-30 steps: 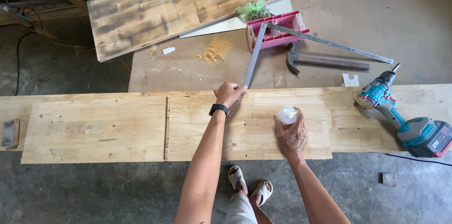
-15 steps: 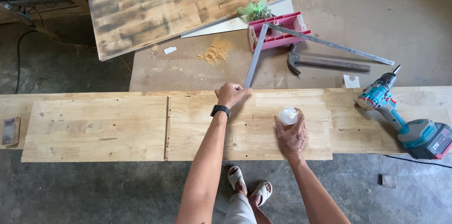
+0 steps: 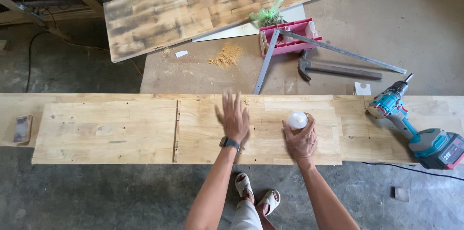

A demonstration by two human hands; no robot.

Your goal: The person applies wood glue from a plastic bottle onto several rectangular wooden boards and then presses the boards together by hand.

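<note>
My left hand [image 3: 235, 117] hovers flat over the pale wooden panel [image 3: 111, 126], fingers spread, a dark watch on the wrist; it holds nothing. My right hand [image 3: 300, 136] grips a small white bottle [image 3: 296, 120] that stands on the same panel, a little to the right of the left hand. The panel lies on a long light board [image 3: 435, 107] running across the whole view. A metal framing square [image 3: 268, 59] lies just beyond the board, ahead of my hands.
A teal cordless drill [image 3: 411, 128] rests on the board at the right. A hammer [image 3: 333, 69], a pink tray [image 3: 290, 39], a green plastic bag [image 3: 267, 16] and sawdust [image 3: 225, 56] lie behind. A stained board [image 3: 193, 3] sits farther back. A sanding block [image 3: 22, 128] sits far left.
My left hand was closed at the board's far edge by the square's end; it has drawn back toward me and opened flat over the panel. The right hand stays on the bottle.
</note>
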